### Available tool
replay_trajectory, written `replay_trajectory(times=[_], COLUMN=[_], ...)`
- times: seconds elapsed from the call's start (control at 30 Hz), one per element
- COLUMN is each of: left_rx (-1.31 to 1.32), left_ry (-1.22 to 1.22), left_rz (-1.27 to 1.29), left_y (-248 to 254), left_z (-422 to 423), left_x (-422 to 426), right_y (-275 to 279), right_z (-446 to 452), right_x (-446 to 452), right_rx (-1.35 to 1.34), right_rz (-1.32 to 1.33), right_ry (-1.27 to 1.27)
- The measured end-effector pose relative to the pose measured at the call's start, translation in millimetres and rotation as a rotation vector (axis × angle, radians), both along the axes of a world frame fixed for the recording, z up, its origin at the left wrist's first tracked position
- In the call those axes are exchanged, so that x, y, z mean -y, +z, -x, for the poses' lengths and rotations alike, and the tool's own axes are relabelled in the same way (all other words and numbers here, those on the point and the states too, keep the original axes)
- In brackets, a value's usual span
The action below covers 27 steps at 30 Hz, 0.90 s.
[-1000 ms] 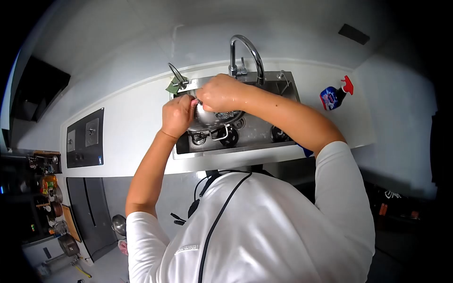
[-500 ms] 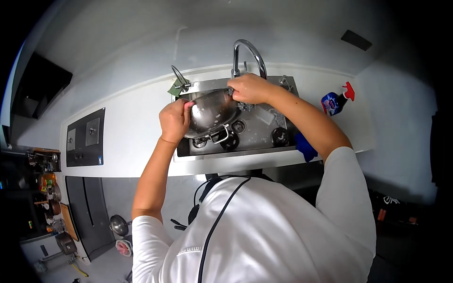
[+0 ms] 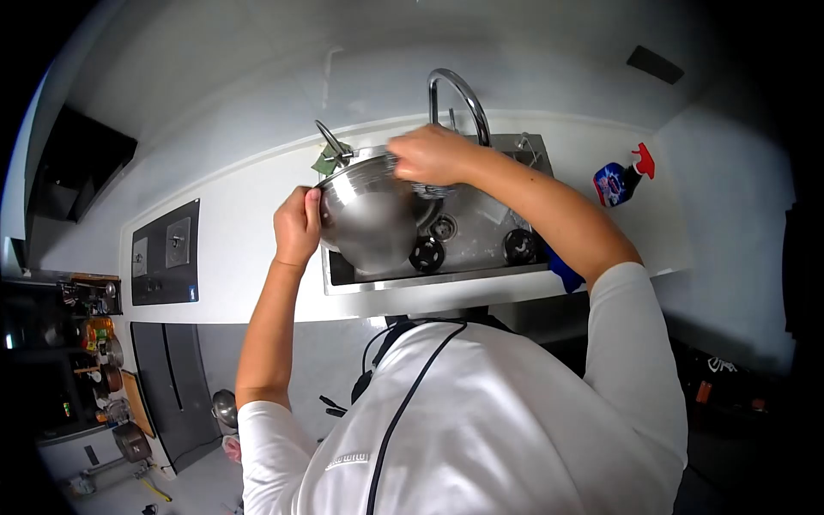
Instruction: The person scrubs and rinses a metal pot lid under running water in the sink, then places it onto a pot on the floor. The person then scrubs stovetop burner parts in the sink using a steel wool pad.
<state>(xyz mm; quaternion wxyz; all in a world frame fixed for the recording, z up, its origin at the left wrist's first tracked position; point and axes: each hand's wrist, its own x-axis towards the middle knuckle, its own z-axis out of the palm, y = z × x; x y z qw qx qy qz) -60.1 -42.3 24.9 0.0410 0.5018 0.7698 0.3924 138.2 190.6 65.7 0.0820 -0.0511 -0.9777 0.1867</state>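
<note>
A shiny stainless steel pot (image 3: pixel 365 215) is tilted over the left part of the sink (image 3: pixel 481 273). My left hand (image 3: pixel 297 225) is closed on its left rim, thumb on top. My right hand (image 3: pixel 427 156), smeared by motion, is closed at the pot's upper right edge. It presses a silvery steel wool scrubber, mostly hidden under the fingers, against the metal. Beneath and beside the pot, black round burner parts (image 3: pixel 427 254) lie in the sink near the drain (image 3: pixel 443 227).
A tall curved faucet (image 3: pixel 459 86) rises behind the sink, with a smaller tap (image 3: pixel 329 136) and green cloth (image 3: pixel 324 162) at its left. A spray bottle (image 3: pixel 614 184) stands right. A blue cloth (image 3: pixel 563 268) hangs over the front edge. The gas hob (image 3: pixel 166 253) is left.
The pot has turned, so its outer wall now faces me and its wire handle no longer shows. My right hand has moved left along it; my left hand has shifted slightly left.
</note>
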Motion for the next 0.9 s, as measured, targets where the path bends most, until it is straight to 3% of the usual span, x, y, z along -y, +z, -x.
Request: replay_trajectory(times=[0.1, 0.17, 0.23, 0.3, 0.37, 0.43, 0.47, 0.6, 0.7, 0.73, 0.83, 0.9], left_rx=[-0.374, -0.476, -0.445, -0.378, -0.304, -0.363, -0.345, -0.245, -0.067, -0.023, 0.010, 0.145], left_ry=[-0.235, -0.186, -0.122, -0.063, -0.012, -0.109, -0.094, -0.040, 0.039, 0.027, 0.022, 0.090], left_rz=[-0.120, -0.034, -0.159, -0.118, -0.138, -0.149, -0.112, -0.139, -0.079, -0.058, -0.033, -0.153], left_y=[8.1, -9.2, -10.0, -15.6, -18.7, -19.4, -17.8, -9.9, -14.2, -18.6, -16.3, -16.4], left_z=[-15.8, -13.5, -12.8, -7.2, -5.1, -16.7, -22.7, -11.4, -7.4, -9.2, -15.6, -6.3], left_x=[-26.8, -24.1, -16.5, -6.9, -14.0, -24.8, -27.7, -19.8, -17.7, -18.6, -21.1, -18.7], right_y=[15.5, 15.7, -2.6, -24.9, -24.9, -4.7, 9.6, -35.4, -38.8, -11.8, -5.3, -26.0], right_z=[31.8, 28.1, 4.2, -8.5, 7.3, 34.4, 36.5, -4.9, 6.3, 15.5, 21.6, 2.0], right_x=[39.9, 38.7, 3.4, -20.5, -14.6, 15.8, 24.1, -35.0, -29.7, -10.8, -0.8, -33.3], right_rx=[0.078, 0.112, 0.037, -0.027, -0.056, -0.070, 0.112, 0.003, -0.050, 0.007, -0.056, -0.020], right_rz=[-0.122, -0.145, -0.085, 0.068, 0.001, -0.102, -0.144, 0.034, 0.065, 0.002, 0.035, 0.138], right_ry=[0.138, 0.110, 0.052, -0.011, 0.011, 0.226, 0.189, 0.020, -0.049, 0.023, 0.081, -0.110])
